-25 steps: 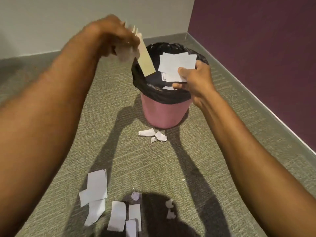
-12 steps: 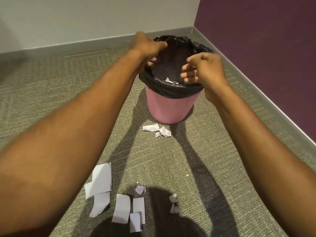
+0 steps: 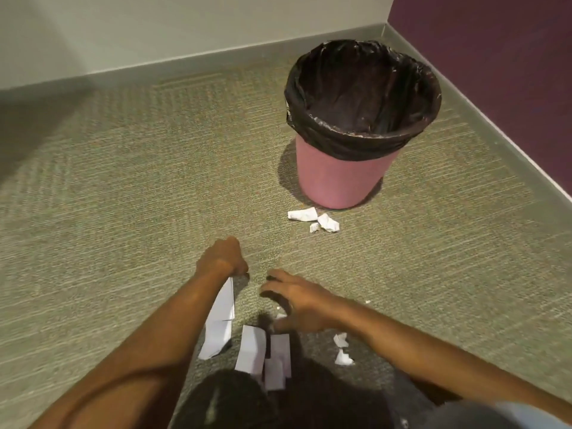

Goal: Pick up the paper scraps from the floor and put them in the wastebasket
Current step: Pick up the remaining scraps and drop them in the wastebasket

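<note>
The pink wastebasket (image 3: pixel 343 181) with its black liner (image 3: pixel 356 140) now stands unobstructed in the upper right of the frame; half a second ago both my hands hung over its rim. They have dropped to the lower centre, low over the carpet (image 3: pixel 123 196). My left hand (image 3: pixel 221 258) is curled at the top of the flat scraps (image 3: pixel 221 317), and I cannot tell whether it grips one. My right hand (image 3: pixel 297 300) is spread and holds nothing. The crumpled scraps (image 3: pixel 312 219) still lie just in front of the basket.

The wastebasket (image 3: pixel 337 178) is pink, its liner (image 3: pixel 356 144) black, scraps (image 3: pixel 252 351) white.
</note>
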`<state>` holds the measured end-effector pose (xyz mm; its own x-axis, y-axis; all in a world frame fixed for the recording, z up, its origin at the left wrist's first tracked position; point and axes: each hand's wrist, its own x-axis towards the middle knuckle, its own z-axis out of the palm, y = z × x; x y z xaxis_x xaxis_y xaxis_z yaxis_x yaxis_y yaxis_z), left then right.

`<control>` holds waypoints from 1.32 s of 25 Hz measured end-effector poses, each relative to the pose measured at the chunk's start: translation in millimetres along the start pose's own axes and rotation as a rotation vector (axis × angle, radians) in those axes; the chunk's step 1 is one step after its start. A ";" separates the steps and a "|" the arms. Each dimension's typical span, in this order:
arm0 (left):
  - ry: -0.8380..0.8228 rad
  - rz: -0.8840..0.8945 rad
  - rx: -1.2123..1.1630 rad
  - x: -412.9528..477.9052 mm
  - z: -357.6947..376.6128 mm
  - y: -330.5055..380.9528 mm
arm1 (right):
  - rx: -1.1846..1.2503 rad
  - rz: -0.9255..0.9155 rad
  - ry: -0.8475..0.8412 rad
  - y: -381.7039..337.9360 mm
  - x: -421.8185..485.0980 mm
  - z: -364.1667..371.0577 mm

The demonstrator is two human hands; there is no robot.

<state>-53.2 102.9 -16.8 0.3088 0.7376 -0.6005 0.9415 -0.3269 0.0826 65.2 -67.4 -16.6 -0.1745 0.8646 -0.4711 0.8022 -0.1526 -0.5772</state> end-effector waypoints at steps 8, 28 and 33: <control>-0.012 -0.255 0.005 -25.7 48.3 -43.4 | -0.514 -0.089 0.065 -13.9 -4.5 112.6; 0.122 -0.096 -0.219 -19.6 72.5 -63.8 | 0.150 0.164 0.198 6.0 5.2 57.3; -0.006 0.065 -0.453 -11.7 41.8 -57.6 | 0.414 0.242 0.226 26.3 -1.1 25.7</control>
<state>-116.6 88.3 -47.7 0.3697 0.7204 -0.5868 0.8848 -0.0801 0.4590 71.8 -84.6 -48.4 0.1514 0.8559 -0.4944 0.5037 -0.4972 -0.7065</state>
